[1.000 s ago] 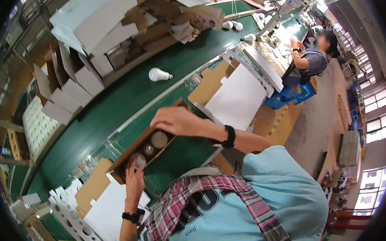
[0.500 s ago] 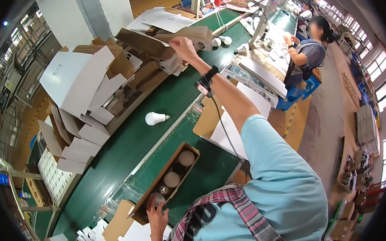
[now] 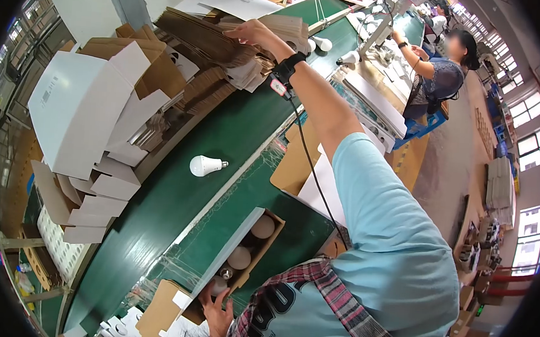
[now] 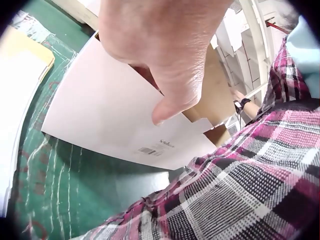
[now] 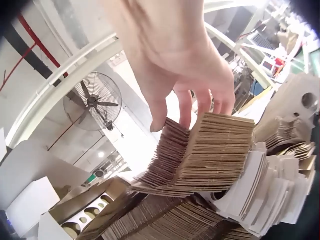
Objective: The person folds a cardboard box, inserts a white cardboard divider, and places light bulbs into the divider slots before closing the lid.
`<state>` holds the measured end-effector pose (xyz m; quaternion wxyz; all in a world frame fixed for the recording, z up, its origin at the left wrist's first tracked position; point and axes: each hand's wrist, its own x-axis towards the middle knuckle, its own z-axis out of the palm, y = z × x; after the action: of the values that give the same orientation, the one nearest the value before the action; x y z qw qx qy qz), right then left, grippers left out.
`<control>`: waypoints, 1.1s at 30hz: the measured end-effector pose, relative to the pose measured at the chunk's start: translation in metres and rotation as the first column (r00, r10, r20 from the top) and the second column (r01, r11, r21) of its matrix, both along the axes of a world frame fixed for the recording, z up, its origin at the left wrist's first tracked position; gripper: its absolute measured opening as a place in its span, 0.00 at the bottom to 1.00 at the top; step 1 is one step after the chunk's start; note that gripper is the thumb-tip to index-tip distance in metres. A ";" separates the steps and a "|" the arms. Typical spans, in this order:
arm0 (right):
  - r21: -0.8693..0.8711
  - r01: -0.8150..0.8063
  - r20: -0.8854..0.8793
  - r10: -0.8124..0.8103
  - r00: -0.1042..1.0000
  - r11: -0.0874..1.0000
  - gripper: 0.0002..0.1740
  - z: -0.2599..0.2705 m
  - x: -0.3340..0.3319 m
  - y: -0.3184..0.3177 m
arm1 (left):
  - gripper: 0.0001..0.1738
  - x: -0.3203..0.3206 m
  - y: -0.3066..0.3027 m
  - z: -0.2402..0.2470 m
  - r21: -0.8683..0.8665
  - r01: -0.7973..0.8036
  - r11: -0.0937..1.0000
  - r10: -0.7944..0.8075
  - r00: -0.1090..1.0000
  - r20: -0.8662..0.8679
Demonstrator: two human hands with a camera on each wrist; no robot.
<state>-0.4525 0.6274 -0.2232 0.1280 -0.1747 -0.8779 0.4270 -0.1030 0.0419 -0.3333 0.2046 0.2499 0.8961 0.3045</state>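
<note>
A long cardboard box (image 3: 231,243) with a white outer side lies open on the green bench, with several round bulbs (image 3: 239,257) inside. At its near end my left hand (image 3: 216,316) grips the wall, fingers over the rim by a bulb. In the left wrist view the thumb lies on the printed white side (image 4: 115,100), while the other fingers are hidden. My right hand (image 3: 253,34) reaches far across to a stack of brown corrugated cardboard inserts (image 5: 215,155). Its thumb and fingers pinch the top edge of the stack, partly hidden behind it.
A white bulb (image 3: 206,166) lies on the green belt (image 3: 170,181). White cartons (image 3: 76,107) are heaped at the left. Flat white card (image 3: 321,190) lies right of the box. Another person (image 3: 442,80) sits further along the line. A cable hangs from my right wrist.
My right hand has left the box and crossed the belt to the cardboard stack. The box has shifted and tilted, so its white side now shows; my left hand stays at its near end.
</note>
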 end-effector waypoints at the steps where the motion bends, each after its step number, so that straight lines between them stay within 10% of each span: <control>1: -0.008 -0.002 -0.018 0.002 1.000 1.000 0.31 -0.007 -0.007 0.008 | 0.18 0.000 -0.002 -0.003 0.011 0.005 1.000 -0.005 1.000 -0.002; 5: 0.285 0.285 -0.290 -0.201 0.936 0.915 0.25 -0.013 -0.015 0.026 | 0.19 -0.001 -0.002 0.000 0.025 0.000 1.000 -0.001 1.000 0.014; 10: 0.135 0.612 -0.496 -0.482 0.722 0.779 0.19 0.032 0.028 0.024 | 0.21 0.005 0.005 0.021 -0.045 0.036 0.998 -0.041 0.992 -0.115; 13: -0.054 0.534 -0.587 -0.460 0.667 0.844 0.17 0.070 0.114 0.028 | 0.24 0.009 0.021 0.052 0.137 0.103 0.985 -0.076 0.980 -0.186; 17: -0.566 -0.028 -0.627 -0.408 0.664 0.824 0.13 0.080 0.262 -0.033 | 0.34 0.015 0.079 0.107 0.270 0.206 0.941 -0.086 0.913 -0.398; 26: -0.898 -0.124 -0.241 -0.235 0.942 0.422 0.12 0.053 0.450 -0.226 | 0.20 0.021 0.204 0.155 0.112 0.430 0.896 0.015 0.222 -0.975; 31: -0.709 -0.577 -0.524 0.245 0.816 0.405 0.27 0.083 0.478 -0.231 | 0.16 0.046 0.154 0.205 0.426 0.440 0.791 0.227 0.435 -0.871; 33: -0.548 -0.609 -0.571 0.276 0.773 0.573 0.28 0.075 0.472 -0.227 | 0.16 0.054 0.098 0.192 0.866 0.146 0.478 0.656 0.596 -0.462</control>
<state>0.0197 0.4004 -0.1480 0.1241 0.1194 -0.6083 0.7748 -0.0490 0.1395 -0.1412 -0.3910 0.2614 0.6546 0.5919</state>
